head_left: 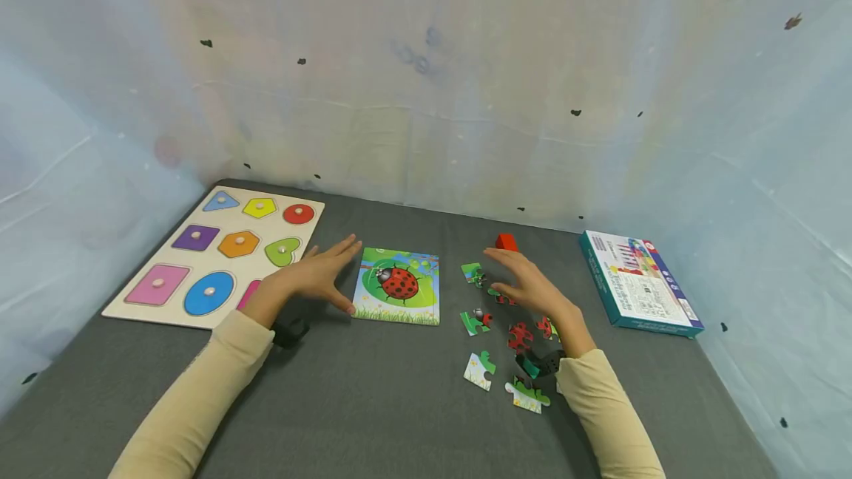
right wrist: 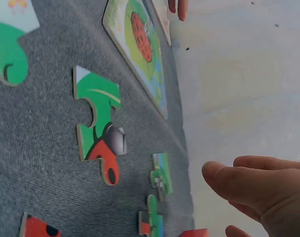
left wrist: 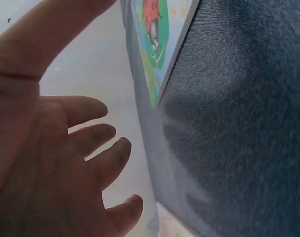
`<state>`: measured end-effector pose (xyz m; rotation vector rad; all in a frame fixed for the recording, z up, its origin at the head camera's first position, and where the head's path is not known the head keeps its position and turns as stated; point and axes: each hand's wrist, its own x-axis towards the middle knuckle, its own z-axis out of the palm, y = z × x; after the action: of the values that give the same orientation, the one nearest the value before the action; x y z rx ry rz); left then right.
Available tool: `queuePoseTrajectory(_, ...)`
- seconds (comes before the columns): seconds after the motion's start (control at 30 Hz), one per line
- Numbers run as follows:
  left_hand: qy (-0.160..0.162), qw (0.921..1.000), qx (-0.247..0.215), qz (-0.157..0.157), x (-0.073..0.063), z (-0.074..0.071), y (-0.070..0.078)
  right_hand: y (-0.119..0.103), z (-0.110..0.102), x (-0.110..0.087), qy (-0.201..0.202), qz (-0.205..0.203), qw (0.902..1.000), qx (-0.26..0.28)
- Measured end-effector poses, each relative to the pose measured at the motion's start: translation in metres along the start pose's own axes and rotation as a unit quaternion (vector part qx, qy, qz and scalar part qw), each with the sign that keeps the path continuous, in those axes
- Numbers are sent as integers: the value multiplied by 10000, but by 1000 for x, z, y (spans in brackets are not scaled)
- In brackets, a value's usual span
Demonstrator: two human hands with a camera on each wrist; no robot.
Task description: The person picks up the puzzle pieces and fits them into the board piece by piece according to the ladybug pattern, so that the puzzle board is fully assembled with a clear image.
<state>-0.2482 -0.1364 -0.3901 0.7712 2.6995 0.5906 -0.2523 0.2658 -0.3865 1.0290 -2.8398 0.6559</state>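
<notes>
A square ladybug picture board [head_left: 398, 285] lies on the grey table between the two hands. Close to its left edge hovers my left hand [head_left: 311, 276], fingers extended, thumb near the board's lower left corner; nothing is in it. My right hand [head_left: 529, 281] hangs above a group of loose puzzle pieces, fingers extended and holding nothing. One green piece with a ladybug head [right wrist: 101, 123] shows plainly in the right wrist view. Other pieces include a white-and-green one [head_left: 479, 370] and a red spotted one [head_left: 520, 337]. Some pieces are partly hidden under the right arm.
A wooden shape board with knobbed pieces [head_left: 157, 283] lies at the left, partly behind my left hand. A red block [head_left: 506, 242] stands beyond my right hand. At the right lies a teal-edged box [head_left: 640, 283]. A pale sheet [head_left: 413, 94] hangs behind the table.
</notes>
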Motion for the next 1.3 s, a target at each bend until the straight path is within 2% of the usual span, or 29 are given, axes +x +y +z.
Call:
queuePoseTrajectory(0.27, -268, 9996, -107, -26, 11, 6, -7, 15, 18, 14, -143, -38, 9999, 28)
queuePoseTrajectory(0.5, -356, 9993, -146, 16, 14, 14, -11, 21, 32, 24, -469, -270, 9983, 224)
queuePoseTrajectory(0.67, -374, 9992, -117, -7, 15, 17, -11, 21, 35, 27, -598, -238, 9977, 190)
queuePoseTrajectory(0.9, -390, 9991, -177, 24, 16, 17, -9, 25, 36, 26, -479, -229, 9984, 183)
queuePoseTrajectory(1.13, -393, 9990, -222, 7, 18, 19, -8, 24, 38, 25, -439, 169, 9987, 208)
queuePoseTrajectory(1.3, -371, 9991, -217, -22, 21, 21, -10, 23, 42, 27, -194, 213, 9995, 141)
